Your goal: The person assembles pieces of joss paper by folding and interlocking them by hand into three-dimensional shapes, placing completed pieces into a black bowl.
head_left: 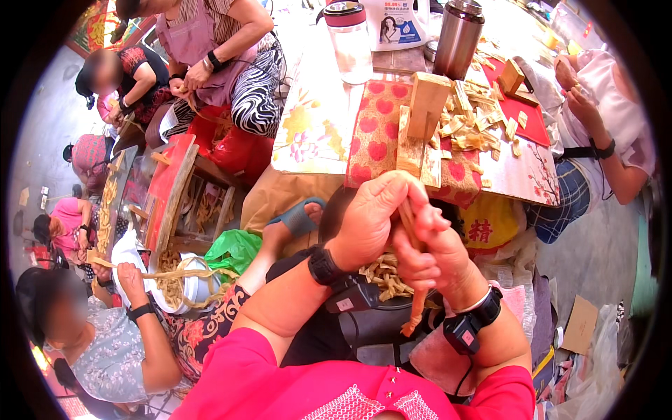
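Observation:
Both my hands are closed on one tan, fibrous strip in front of the table edge. My left hand (371,220) pinches its upper part, close to the foot of an upright wooden block (425,105) on the table. Lower down, my right hand (437,262) wraps its fingers round the same strip (418,308), whose twisted end hangs below the fist. Part of the strip is hidden by my fingers. Beneath my hands, a dark container holds several folded tan pieces (383,274). More tan pieces (465,122) lie heaped beside the block.
A clear tumbler (348,49), a white jug (395,24) and a steel flask (458,38) stand at the table's back. At the right sits a person (609,126) by a red tray (523,115). To the left, people work near a white bucket (197,283) and a green bag (234,252).

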### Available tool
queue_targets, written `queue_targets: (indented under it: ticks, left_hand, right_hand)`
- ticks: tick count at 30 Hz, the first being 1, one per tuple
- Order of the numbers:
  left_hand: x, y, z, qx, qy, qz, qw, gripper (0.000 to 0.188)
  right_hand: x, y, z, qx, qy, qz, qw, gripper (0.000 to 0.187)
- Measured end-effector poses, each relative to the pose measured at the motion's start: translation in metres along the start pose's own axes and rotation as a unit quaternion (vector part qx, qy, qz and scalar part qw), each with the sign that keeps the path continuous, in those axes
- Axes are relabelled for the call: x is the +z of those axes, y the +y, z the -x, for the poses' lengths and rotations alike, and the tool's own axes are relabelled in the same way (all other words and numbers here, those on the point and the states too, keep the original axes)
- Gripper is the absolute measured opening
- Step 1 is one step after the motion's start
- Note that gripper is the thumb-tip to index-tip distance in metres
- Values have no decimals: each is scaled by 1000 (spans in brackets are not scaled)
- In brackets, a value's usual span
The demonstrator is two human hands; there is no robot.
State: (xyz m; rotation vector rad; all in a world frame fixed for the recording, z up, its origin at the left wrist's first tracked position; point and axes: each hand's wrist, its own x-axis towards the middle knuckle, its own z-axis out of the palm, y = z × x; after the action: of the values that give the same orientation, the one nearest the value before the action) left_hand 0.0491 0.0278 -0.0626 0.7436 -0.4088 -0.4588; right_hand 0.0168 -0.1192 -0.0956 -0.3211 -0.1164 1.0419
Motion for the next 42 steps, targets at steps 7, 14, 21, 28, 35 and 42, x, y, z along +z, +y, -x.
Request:
queue_targets:
  ticks: [7,14,21,28,35,42]
  left_hand:
    - [-13,23,-1,45,183,101,977,25]
    - [-19,20,-7,353,196,-423,811,27]
    - [0,-12,10,153,100,-473,862,30]
    - [-12,3,-1,2,71,-512,856,24]
    - [-7,-11,-4,303,63,-657,687,11]
    - [-12,-7,3,249,46,-660,708,11]
  right_hand:
    - [27,-2,-6,-35,196,203,959,22]
    - [25,1,-6,-180,181,104,961,26]
    - [15,9,-18,-373,343,699,504,9]
    - [15,1,-8,-323,398,527,678,17]
    - [18,-3,0,-169,315,133,924,25]
    - [10,-15,10,-127,219,166,953,12]
